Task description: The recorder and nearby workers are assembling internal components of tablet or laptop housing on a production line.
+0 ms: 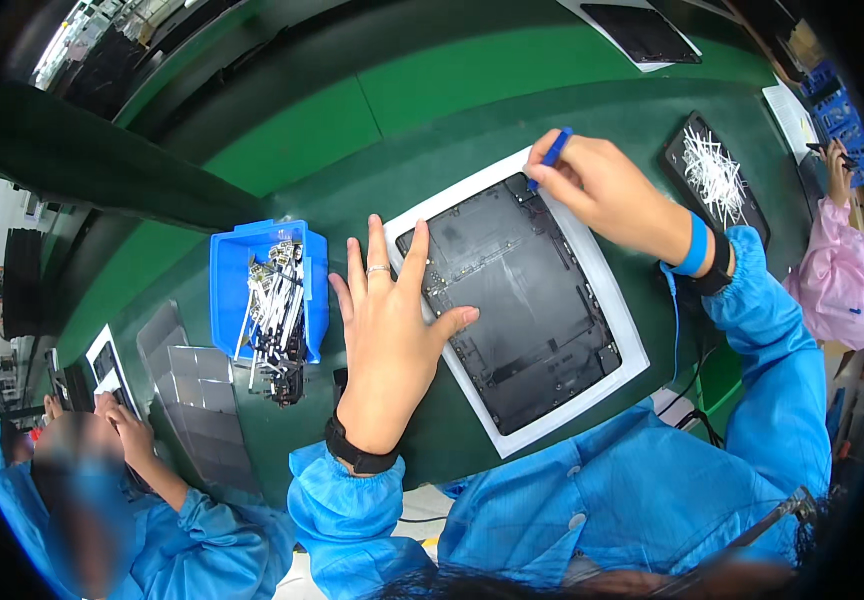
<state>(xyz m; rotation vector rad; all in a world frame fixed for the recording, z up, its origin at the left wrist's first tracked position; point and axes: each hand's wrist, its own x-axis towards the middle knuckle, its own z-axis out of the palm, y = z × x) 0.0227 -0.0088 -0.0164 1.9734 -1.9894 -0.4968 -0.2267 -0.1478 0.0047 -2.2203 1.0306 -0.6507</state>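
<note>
Centrally, a black panel (527, 300) is laid aslant on a white sheet (472, 192), which is set on the green bench (352, 200). Part of the panel's left edge is covered by the left hand (387, 310), whose fingers are spread and by which nothing is gripped; its thumb is laid over the panel. Beside the upper right corner, a slim blue tool (557, 147) is pinched between the thumb and fingers of the right hand (607, 190), its tip pointed down at that corner. Close to the left hand, a blue bin (222, 300) is heaped with thin metal parts (277, 290), some spilling past its near rim. Farther left, dark, smooth sheets (202, 400) are spread, and a co-worker's hand (132, 435) is seen beyond them. On the right, a black tray (674, 155) is piled with narrow white strips (714, 175), and a pink sleeve (832, 270) is seen past it. The panel's broad middle is flat and faintly scuffed, while its border is lined with small fittings. The right wrist is circled by a soft blue band (694, 245).
</note>
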